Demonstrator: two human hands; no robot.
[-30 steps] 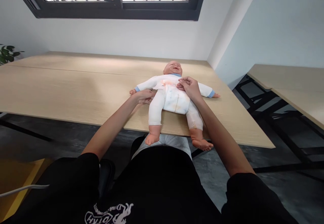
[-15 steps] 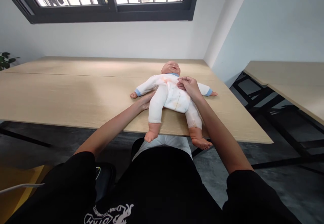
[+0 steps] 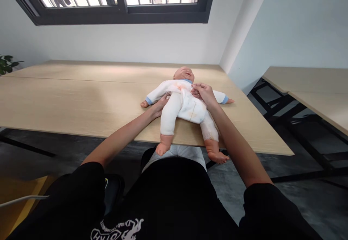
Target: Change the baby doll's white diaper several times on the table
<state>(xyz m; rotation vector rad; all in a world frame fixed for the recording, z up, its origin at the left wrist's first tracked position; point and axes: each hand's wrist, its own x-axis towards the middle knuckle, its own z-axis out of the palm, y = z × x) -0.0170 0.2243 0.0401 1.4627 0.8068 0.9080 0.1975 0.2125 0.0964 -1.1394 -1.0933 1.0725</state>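
Two desks in frame: the baby doll (image 3: 184,75) in its white onesie (image 3: 187,108) lies on its back on the nearer pale wood desk (image 3: 81,102), head toward 12 o'clock, both feet poking past the edge at 6. Second desk (image 3: 307,82) sits off at 3 o'clock, a potted plant (image 3: 8,64) way out at 10, barred window (image 3: 116,1) up at 12, and a white cable (image 3: 21,201) trails at 7.

Right hand (image 3: 204,93) is on the doll's chest, fingertips (image 3: 193,90) pinched together on the onesie near the collar. Left hand (image 3: 159,108) sits at the doll's side, fingers (image 3: 165,98) against the onesie by the armpit; tough to say from here if they're gripping or just resting.
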